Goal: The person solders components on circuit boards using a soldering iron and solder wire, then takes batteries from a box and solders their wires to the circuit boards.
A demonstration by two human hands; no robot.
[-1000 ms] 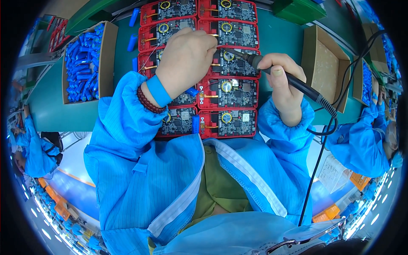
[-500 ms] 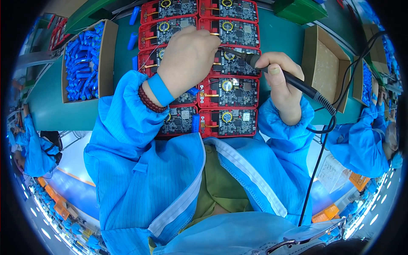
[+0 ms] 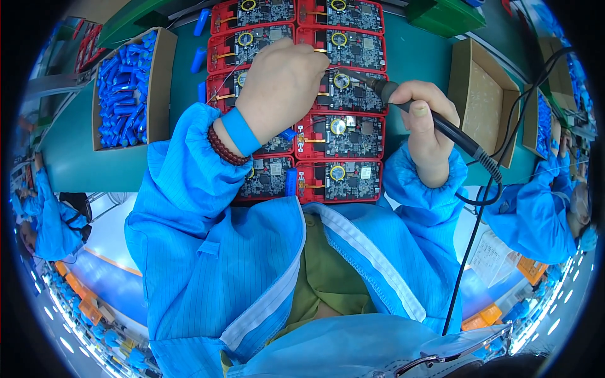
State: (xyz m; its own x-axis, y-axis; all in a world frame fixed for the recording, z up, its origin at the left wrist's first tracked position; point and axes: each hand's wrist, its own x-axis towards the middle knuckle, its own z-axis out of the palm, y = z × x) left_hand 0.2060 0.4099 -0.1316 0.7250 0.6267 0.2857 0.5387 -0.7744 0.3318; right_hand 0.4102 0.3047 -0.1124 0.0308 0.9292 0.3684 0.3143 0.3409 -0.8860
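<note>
Pinched shut, my left hand point(image 3: 280, 91) hovers over the middle rows of red-framed circuit boards point(image 3: 353, 135). Its fingertips are mostly hidden; a thin wire point(image 3: 232, 80) runs in beside the hand and seems to be held there. My right hand point(image 3: 428, 123) is closed around the black handle of a soldering iron point(image 3: 450, 131). The iron's metal end points left over a board in the right column, a little right of my left fingers. Round yellow-rimmed cells sit on the boards. One blue cylindrical battery point(image 3: 290, 182) lies between the two nearest boards.
At left a cardboard box point(image 3: 162, 88) holds many blue cylinders; a few loose ones point(image 3: 198, 60) lie beside the boards. Another cardboard box point(image 3: 469, 94) stands at right, by the iron's black cable point(image 3: 485, 201). Green bins point(image 3: 444, 17) stand behind. Co-workers in blue point(image 3: 535, 208) sit on both sides.
My right hand and the soldering iron have shifted slightly right and down, the metal end drawing back from my left fingers. My left hand stays nearly in place.
</note>
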